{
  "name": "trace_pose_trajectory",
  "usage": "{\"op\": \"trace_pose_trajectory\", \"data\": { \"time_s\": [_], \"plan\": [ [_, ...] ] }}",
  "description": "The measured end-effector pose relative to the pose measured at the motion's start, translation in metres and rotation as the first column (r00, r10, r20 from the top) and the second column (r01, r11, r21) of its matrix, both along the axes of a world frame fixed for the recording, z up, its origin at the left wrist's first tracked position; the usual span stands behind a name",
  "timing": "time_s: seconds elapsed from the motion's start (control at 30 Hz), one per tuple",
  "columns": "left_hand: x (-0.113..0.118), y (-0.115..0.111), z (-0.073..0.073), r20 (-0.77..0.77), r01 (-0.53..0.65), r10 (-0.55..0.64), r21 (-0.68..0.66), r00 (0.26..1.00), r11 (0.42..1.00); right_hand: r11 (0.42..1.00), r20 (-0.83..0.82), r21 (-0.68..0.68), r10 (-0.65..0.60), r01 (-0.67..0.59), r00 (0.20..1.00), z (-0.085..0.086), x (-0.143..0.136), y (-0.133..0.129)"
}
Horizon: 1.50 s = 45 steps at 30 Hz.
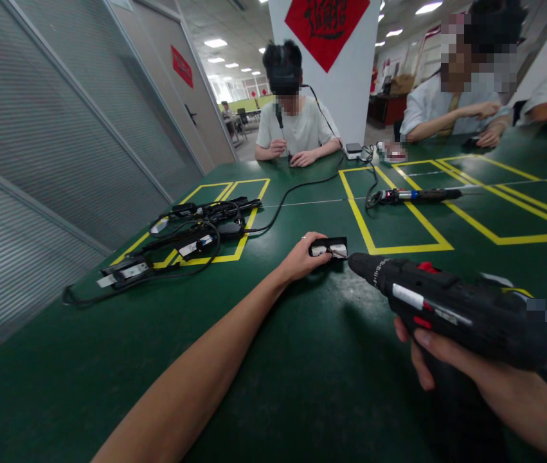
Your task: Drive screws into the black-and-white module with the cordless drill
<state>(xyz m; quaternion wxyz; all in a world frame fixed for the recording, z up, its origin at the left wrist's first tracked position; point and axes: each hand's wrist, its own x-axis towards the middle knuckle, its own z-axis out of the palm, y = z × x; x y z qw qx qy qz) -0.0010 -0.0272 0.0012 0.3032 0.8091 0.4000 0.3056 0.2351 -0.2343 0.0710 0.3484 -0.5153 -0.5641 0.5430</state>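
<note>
A small black case with white parts inside [339,250] rests on the green table [273,334], and my left hand [304,258] grips its left end. My right hand [441,360] is wrapped round the handle of a black power drill with red details [451,308]. The drill points left, its tip at or very near the right end of the case; whether they touch cannot be made out.
Black adapters and cables [206,231] lie tangled on the left. A pen-like tool with a cord [412,195] lies at the back right. Yellow tape [411,248] marks rectangles. One person [297,125] sits opposite, holding a screwdriver; others sit at the right.
</note>
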Motion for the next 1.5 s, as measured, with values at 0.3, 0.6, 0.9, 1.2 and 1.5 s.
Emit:
{"op": "trace_pose_trajectory", "data": {
  "time_s": [0.3,0.6,0.9,1.2,1.5],
  "plan": [
    [0.0002,0.0002,-0.0028,0.005,0.0,0.0,0.006,1.0,1.0,1.0,-0.004,0.015,-0.023,0.023,1.0,0.0011,-0.0002,0.0004],
    [0.0006,-0.0012,-0.0015,-0.007,-0.007,0.007,0.014,1.0,1.0,1.0,-0.008,0.0,-0.023,0.023,1.0,0.0048,-0.0021,-0.0013],
    [0.0018,-0.0019,0.001,-0.009,-0.01,0.01,-0.022,1.0,1.0,0.999,0.035,-0.038,-0.033,0.034,0.999,0.0014,0.0009,-0.0007],
    [0.0021,-0.002,0.003,-0.014,-0.016,0.016,-0.023,1.0,1.0,1.0,0.107,-0.005,-0.018,0.018,0.994,0.004,-0.0018,0.0013],
    [0.0018,-0.0012,0.0019,-0.025,-0.013,0.013,-0.008,1.0,1.0,0.998,0.091,-0.061,-0.021,0.026,0.996,-0.0001,0.0009,0.0009]
  ]
}}
